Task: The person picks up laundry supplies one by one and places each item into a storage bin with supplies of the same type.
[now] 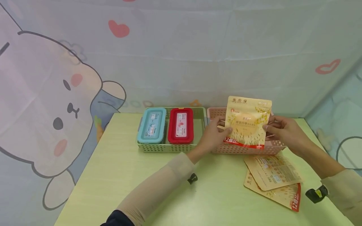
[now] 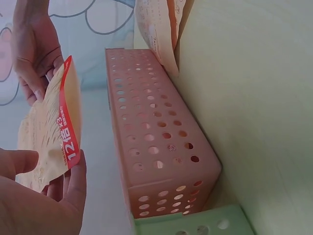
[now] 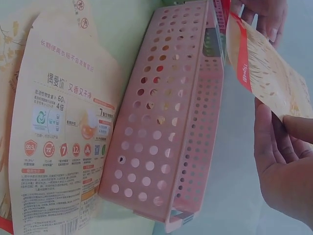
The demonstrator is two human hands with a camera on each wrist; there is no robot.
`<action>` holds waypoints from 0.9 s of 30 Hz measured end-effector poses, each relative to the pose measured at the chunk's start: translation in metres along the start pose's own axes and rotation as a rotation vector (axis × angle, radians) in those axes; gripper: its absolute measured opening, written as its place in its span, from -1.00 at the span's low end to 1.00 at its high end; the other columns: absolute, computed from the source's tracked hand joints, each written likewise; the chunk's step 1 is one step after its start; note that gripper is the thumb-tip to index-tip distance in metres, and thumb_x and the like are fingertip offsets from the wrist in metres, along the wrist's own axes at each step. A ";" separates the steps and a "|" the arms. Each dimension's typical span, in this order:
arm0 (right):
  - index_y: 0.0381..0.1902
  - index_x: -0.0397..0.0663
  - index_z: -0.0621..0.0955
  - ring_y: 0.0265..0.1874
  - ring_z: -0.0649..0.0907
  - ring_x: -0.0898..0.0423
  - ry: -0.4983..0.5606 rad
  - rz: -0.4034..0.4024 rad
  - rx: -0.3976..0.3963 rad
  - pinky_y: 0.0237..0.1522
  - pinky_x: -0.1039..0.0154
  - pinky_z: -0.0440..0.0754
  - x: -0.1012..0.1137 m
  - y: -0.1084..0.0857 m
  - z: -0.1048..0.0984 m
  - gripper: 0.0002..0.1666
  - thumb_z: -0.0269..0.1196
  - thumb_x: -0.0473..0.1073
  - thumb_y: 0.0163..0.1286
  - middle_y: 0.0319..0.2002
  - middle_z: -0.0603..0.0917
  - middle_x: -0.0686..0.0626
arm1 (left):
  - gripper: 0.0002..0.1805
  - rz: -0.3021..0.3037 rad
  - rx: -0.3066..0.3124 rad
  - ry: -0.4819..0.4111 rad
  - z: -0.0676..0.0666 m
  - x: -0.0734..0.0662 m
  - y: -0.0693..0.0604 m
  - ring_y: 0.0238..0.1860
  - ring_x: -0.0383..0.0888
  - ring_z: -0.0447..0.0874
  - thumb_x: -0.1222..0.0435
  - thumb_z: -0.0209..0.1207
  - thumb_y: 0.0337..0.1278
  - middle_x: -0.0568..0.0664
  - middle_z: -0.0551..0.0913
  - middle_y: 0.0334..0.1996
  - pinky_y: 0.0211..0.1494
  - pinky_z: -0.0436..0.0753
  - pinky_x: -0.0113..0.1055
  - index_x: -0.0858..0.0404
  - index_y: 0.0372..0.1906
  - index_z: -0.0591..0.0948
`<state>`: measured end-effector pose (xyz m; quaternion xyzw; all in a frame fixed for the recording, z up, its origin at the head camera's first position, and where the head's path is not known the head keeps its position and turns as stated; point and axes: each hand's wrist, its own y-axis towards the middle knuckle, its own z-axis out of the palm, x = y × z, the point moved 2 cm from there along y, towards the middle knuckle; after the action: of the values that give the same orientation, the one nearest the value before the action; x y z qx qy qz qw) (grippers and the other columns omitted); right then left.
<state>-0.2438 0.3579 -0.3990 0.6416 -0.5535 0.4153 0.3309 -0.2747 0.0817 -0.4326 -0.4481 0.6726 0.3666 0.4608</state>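
Observation:
A yellow pouch (image 1: 248,122) with a red bottom band is held up over the pink basket (image 1: 243,150), its printed front toward the head view. The left hand (image 1: 212,133) pinches its left edge, thumb on the front and fingers behind. On the right edge, the right hand (image 1: 287,131) pinches it the same way. In the left wrist view the pouch (image 2: 54,127) stands beside and above the basket (image 2: 151,132), between both hands. The right wrist view shows the pouch (image 3: 269,68) tilted, with the right hand (image 3: 286,166) gripping its near edge.
Two more pouches (image 1: 272,172) lie overlapping on the table (image 1: 118,185) in front of the pink basket. Left of it, a green basket (image 1: 169,148) holds a blue-lidded box (image 1: 152,125) and a red-lidded box (image 1: 181,125). A printed cloth (image 1: 181,47) hangs behind.

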 end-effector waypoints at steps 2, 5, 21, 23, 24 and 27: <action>0.08 -0.38 0.42 -0.29 0.79 0.14 0.009 0.014 -0.009 -0.25 0.19 0.81 0.000 0.001 -0.001 -0.67 0.16 -0.16 0.69 -0.24 0.76 0.16 | -0.50 0.006 -0.010 -0.012 0.000 -0.002 0.001 -0.08 -0.22 0.74 0.19 0.29 0.50 -0.06 0.64 0.05 -0.21 0.74 -0.36 0.21 0.41 0.49; 0.12 -0.38 0.41 -0.31 0.78 0.14 0.028 0.023 -0.029 -0.24 0.20 0.81 0.000 0.004 -0.003 -0.65 0.16 -0.15 0.68 -0.24 0.75 0.20 | -0.51 0.003 -0.031 -0.016 0.001 -0.004 0.002 -0.06 -0.22 0.73 0.19 0.27 0.51 -0.06 0.63 0.09 -0.22 0.74 -0.37 0.20 0.41 0.50; 0.27 -0.36 0.43 -0.29 0.74 0.20 0.028 0.051 -0.132 -0.18 0.32 0.77 0.009 0.022 -0.002 -0.51 0.20 -0.07 0.66 -0.24 0.72 0.23 | -0.51 0.076 -0.089 0.056 -0.005 -0.013 0.011 0.08 -0.13 0.72 0.28 0.16 0.54 0.03 0.70 0.14 -0.10 0.70 -0.39 0.21 0.47 0.53; 0.28 -0.36 0.44 -0.30 0.74 0.20 0.028 0.057 -0.149 -0.19 0.31 0.78 0.008 0.024 -0.001 -0.51 0.19 -0.07 0.66 -0.24 0.72 0.22 | -0.52 0.079 -0.090 0.060 -0.006 -0.014 0.013 0.10 -0.11 0.72 0.28 0.14 0.54 0.04 0.71 0.15 -0.03 0.70 -0.36 0.22 0.46 0.55; 0.29 -0.35 0.44 -0.30 0.75 0.20 0.025 0.061 -0.157 -0.20 0.31 0.78 0.008 0.026 0.000 -0.51 0.19 -0.07 0.66 -0.25 0.72 0.22 | -0.52 0.080 -0.089 0.062 -0.006 -0.014 0.014 0.11 -0.09 0.72 0.29 0.13 0.53 0.05 0.71 0.15 0.01 0.71 -0.34 0.24 0.45 0.55; 0.31 -0.36 0.45 -0.29 0.75 0.21 0.032 0.076 -0.169 -0.20 0.30 0.78 0.003 0.030 0.002 -0.50 0.19 -0.08 0.66 -0.25 0.72 0.20 | -0.52 0.076 -0.078 0.067 -0.007 -0.012 0.015 0.14 -0.04 0.72 0.31 0.10 0.51 0.08 0.70 0.16 0.11 0.70 -0.30 0.27 0.44 0.55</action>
<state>-0.2726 0.3495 -0.3979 0.5831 -0.6053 0.3895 0.3767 -0.2890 0.0838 -0.4177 -0.4519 0.6894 0.3946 0.4058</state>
